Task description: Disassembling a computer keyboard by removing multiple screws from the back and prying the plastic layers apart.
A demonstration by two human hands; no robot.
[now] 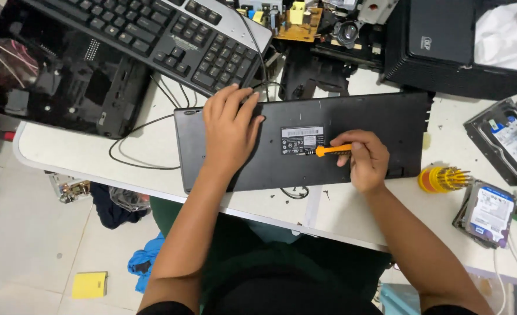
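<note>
Left hand [230, 133]: open, palm flat, pressing on the L part of the upturned keyboard [351, 119]; fingers spread toward its far edge.
Right hand [364, 158]: closed round an orange-handled screwdriver [327, 150]; tip points L, at the label's lower R corner.
Upturned keyboard: black, underside up, lies across the desk [83, 156] directly in front of the person; white label [302, 140] near its centre.
Cable [139, 129]: thin, black, loops over the desk L of the upturned keyboard.
Second keyboard [171, 35]: keys up, silver edge, angled, top L, partly on a black case [54, 76].
Bit holder [442, 178]: yellow-red, near the R hand, on the desk.
Hard drives [491, 213]: R edge, bare, two or more seen.
Circuit board [296, 17]: top centre, behind the upturned keyboard.
</note>
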